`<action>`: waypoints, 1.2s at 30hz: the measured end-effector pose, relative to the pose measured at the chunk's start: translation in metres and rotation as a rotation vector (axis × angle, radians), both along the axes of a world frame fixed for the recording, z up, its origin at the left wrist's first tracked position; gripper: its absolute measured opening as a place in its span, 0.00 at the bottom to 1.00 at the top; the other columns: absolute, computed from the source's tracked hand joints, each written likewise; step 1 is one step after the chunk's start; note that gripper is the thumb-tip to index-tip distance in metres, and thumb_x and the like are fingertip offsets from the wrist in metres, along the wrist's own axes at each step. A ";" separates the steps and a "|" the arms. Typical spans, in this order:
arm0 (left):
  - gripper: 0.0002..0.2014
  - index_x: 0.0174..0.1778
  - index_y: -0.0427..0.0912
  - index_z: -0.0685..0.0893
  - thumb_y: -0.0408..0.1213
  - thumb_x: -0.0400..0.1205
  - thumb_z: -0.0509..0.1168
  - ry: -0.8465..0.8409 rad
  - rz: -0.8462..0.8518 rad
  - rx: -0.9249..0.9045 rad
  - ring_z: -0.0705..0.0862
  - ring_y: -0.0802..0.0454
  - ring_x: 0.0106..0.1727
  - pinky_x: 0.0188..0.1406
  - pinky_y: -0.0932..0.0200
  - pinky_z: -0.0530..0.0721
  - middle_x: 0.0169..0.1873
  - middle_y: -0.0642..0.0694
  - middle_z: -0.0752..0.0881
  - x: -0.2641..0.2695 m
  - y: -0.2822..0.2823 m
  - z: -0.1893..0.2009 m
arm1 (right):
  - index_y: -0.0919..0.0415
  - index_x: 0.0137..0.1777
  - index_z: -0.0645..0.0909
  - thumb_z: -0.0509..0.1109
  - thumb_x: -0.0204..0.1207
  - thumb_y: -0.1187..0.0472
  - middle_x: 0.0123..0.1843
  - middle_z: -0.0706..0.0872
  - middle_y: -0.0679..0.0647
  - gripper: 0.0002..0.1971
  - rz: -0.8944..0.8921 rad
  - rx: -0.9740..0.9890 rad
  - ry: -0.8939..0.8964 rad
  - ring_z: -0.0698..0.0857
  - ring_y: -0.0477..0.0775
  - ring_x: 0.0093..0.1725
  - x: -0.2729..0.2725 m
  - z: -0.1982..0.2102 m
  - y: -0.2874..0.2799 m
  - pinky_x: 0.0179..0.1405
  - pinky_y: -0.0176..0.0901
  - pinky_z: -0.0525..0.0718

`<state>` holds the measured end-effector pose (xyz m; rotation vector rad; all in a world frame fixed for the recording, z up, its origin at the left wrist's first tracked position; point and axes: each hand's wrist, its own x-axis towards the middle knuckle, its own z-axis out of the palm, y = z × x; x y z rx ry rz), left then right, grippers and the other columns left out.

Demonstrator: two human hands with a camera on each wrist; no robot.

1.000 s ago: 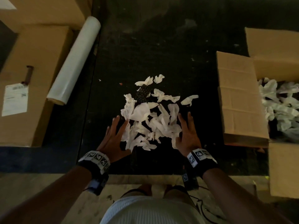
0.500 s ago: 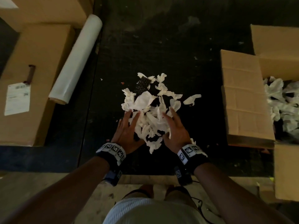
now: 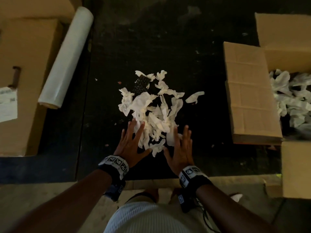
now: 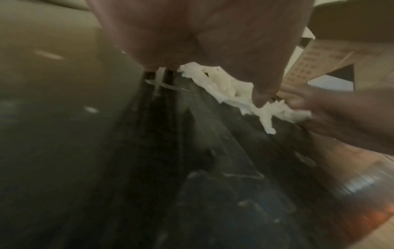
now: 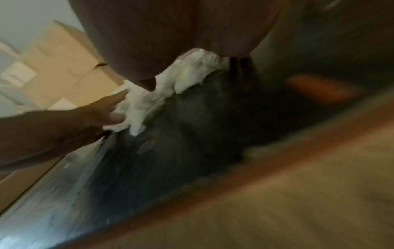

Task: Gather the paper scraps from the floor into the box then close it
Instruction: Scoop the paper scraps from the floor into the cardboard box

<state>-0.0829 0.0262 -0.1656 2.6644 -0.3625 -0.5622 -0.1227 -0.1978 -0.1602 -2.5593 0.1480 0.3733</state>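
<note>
A heap of white paper scraps (image 3: 152, 113) lies on the dark floor mat (image 3: 168, 39), with a small black gridded piece (image 3: 141, 84) at its far side. My left hand (image 3: 133, 140) lies flat, fingers straight, on the heap's near left edge. My right hand (image 3: 180, 147) lies flat with straight fingers at the near right edge, touching scraps. Both wrist views are blurred and show scraps (image 4: 230, 87) (image 5: 170, 84) under the fingers. The open cardboard box (image 3: 252, 98) stands at the right, holding scraps (image 3: 292, 101) inside, its flaps spread out.
A roll of clear film (image 3: 67, 58) lies on the left, beside flat cardboard boxes (image 3: 27, 81) with a white label (image 3: 7, 105). One loose scrap (image 3: 194, 97) lies between the heap and the box. A pale floor strip (image 3: 50, 195) borders the mat near my knees.
Both hands first closed inward and pushed the scraps into a tighter heap. They have since spread slightly apart, the right hand shifting right, fingers still straight.
</note>
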 end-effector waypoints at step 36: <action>0.35 0.87 0.57 0.62 0.46 0.84 0.69 -0.132 -0.148 0.018 0.48 0.46 0.89 0.79 0.36 0.72 0.89 0.53 0.47 0.086 0.014 -0.003 | 0.40 0.87 0.40 0.63 0.79 0.70 0.89 0.34 0.45 0.47 0.559 -0.353 0.040 0.37 0.58 0.87 0.137 -0.011 0.008 0.76 0.59 0.74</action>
